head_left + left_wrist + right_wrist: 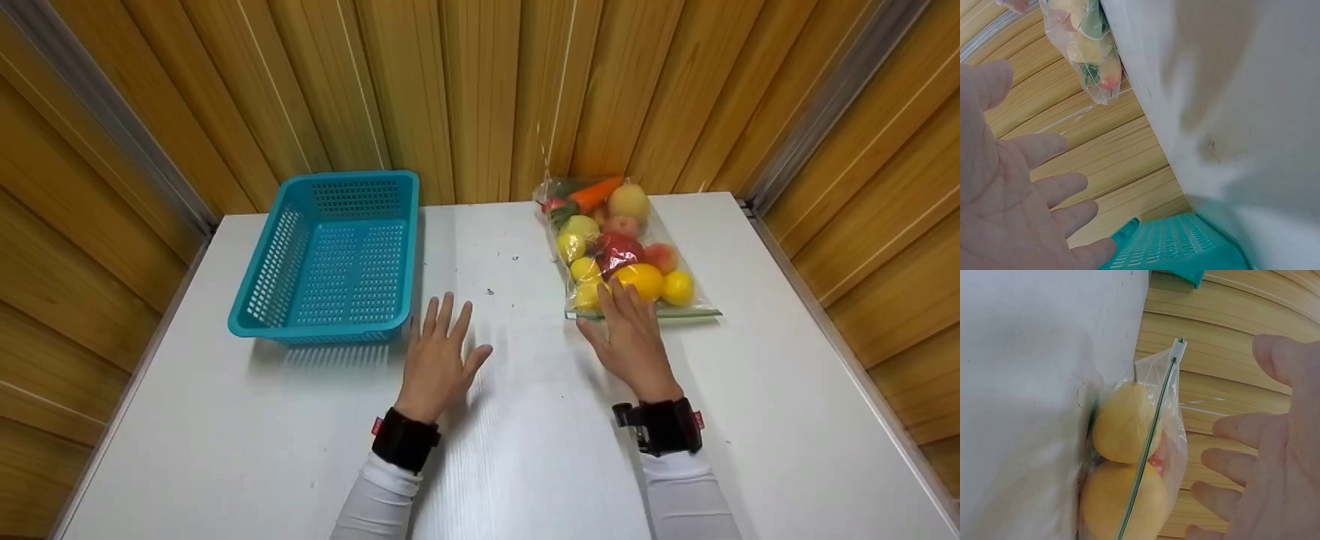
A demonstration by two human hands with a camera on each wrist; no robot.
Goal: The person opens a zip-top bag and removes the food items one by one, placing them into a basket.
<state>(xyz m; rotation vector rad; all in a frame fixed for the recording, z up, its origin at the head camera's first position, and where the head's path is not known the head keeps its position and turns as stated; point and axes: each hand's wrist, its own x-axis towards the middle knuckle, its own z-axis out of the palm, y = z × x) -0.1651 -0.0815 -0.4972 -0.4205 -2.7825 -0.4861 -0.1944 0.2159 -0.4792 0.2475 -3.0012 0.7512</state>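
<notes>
Enclosing the scene, the wood-look walls [480, 97] rise behind and on both sides of a white table [517, 465], as only the head view shows in full. On the tabletop at the person's left stands a teal plastic basket [241, 324], its slotted floor visible from above; the left wrist view catches only part of its side and the right wrist view just a corner. Well to its right lies a clear bag [702, 305] packed with fruit and vegetables. The left hand [437, 364] is spread and released near the basket's closest right corner, its palm seen only from its own wrist. The right hand [632, 337], likewise released with fingers extended, seems from above to overlap the bag's near edge, yet the right wrist view shows wall between fingers and plastic. Each wrist wears a black band [406, 441]. Inside the bag, the head view shows an orange carrot [596, 195] at the far end; the right wrist view makes out a stemmed yellow pear [1123, 424], the green zip [1140, 472] and its white slider [1178, 350].
</notes>
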